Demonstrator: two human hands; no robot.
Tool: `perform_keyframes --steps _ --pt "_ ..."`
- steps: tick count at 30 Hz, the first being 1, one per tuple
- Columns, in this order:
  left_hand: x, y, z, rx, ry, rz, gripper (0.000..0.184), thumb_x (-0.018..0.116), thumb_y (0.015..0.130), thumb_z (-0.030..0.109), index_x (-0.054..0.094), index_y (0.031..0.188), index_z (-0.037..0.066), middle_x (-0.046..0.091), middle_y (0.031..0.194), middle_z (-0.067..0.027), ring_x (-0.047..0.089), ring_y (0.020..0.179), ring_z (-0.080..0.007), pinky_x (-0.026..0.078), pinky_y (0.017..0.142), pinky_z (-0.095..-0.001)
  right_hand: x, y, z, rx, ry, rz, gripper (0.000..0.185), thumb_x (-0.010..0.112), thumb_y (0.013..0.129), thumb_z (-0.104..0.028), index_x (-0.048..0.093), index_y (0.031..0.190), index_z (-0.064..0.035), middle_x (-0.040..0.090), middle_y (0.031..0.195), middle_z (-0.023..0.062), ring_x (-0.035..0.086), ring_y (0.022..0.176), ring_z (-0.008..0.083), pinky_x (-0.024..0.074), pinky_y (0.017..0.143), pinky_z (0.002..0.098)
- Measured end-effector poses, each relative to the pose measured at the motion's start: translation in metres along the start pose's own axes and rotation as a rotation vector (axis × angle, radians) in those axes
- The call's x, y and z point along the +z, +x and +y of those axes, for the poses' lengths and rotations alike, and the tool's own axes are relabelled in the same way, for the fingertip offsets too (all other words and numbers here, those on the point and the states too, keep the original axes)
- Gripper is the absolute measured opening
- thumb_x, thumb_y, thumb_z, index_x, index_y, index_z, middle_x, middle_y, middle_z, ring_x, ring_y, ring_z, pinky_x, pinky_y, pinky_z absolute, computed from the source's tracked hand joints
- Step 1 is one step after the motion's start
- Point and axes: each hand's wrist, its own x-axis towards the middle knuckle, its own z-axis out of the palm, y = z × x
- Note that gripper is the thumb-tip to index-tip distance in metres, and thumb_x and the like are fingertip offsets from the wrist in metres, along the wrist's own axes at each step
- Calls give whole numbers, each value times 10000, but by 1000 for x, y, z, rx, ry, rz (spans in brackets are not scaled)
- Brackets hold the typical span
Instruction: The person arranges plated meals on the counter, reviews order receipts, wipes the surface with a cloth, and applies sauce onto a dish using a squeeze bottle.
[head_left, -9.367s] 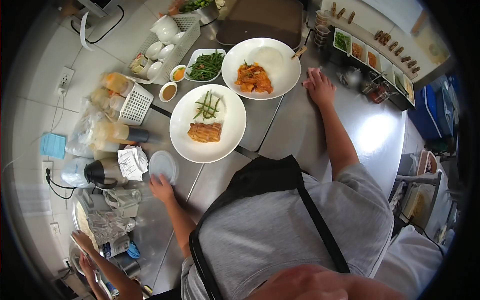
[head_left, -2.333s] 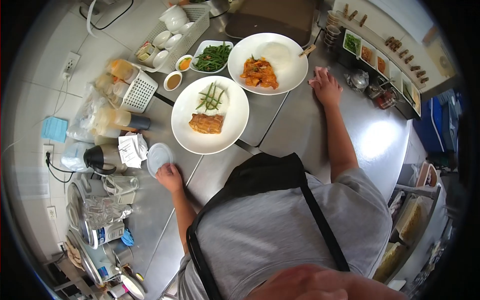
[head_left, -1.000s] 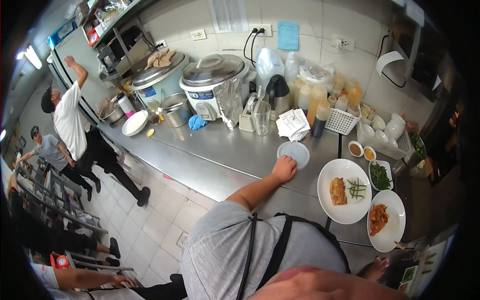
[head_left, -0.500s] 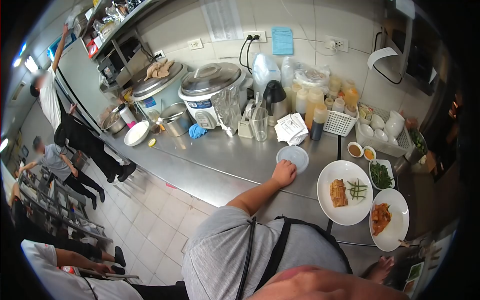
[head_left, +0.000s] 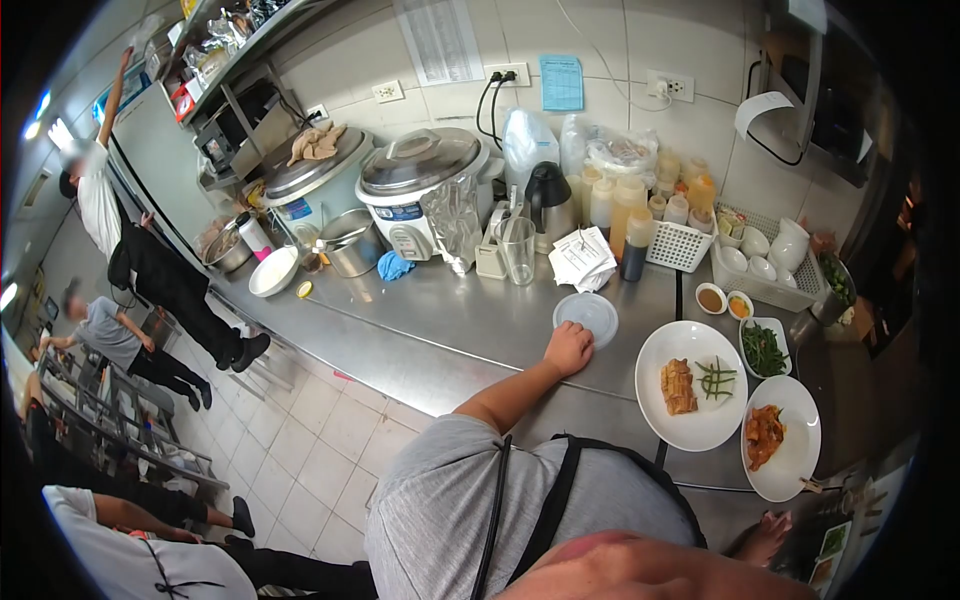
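My left hand (head_left: 569,347) rests on the steel counter with its fingers curled over the near edge of a round, translucent plastic lid (head_left: 588,318). Low at the right, near the counter's front edge, my right hand (head_left: 764,541) hangs with its fingers loosely apart and nothing visible in them. A white plate (head_left: 657,415) with a browned piece of food (head_left: 678,386) and crossed green beans (head_left: 715,380) lies between them. Beside it are an oval plate (head_left: 795,465) of reddish saucy food (head_left: 765,437) and a square dish of greens (head_left: 764,348).
Two small sauce cups (head_left: 711,299) stand behind the plates. Farther back are squeeze bottles (head_left: 628,210), a basket (head_left: 770,285) of small white dishes, paper slips (head_left: 582,259), a glass pitcher (head_left: 517,250) and rice cookers (head_left: 418,190). Several people (head_left: 100,200) are at the left.
At the lower left, the person in white has turned, so a dark apron tie now shows at the back. My hands, the lid and the plates stay in place.
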Motion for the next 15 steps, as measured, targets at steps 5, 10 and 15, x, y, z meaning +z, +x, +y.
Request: perform_keyframes --steps 5,10,15 --pt "-2 0 2 6 -7 11 82 592 661 146 546 712 101 511 741 -81 479 765 -269 406 674 -367 -11 -1 -7 24 -12 -49 471 461 818 -411 374 1260 -272 425 1267 22 442 1103 255 351 896 400" --pt "-1 0 1 5 -20 15 82 593 661 145 546 712 102 512 741 -75 481 769 -266 407 671 -368 -14 -8 -12 -85 54 120 434 492 826 -323 403 1212 -144 488 1140 109 493 978 324 394 812 415" --pt "-3 0 3 -4 -14 11 86 596 655 141 544 710 102 515 743 -75 482 772 -267 409 666 -371 -2 -4 -4 -176 45 200 413 476 841 -282 407 1203 -97 495 1111 121 515 942 314 410 794 395"
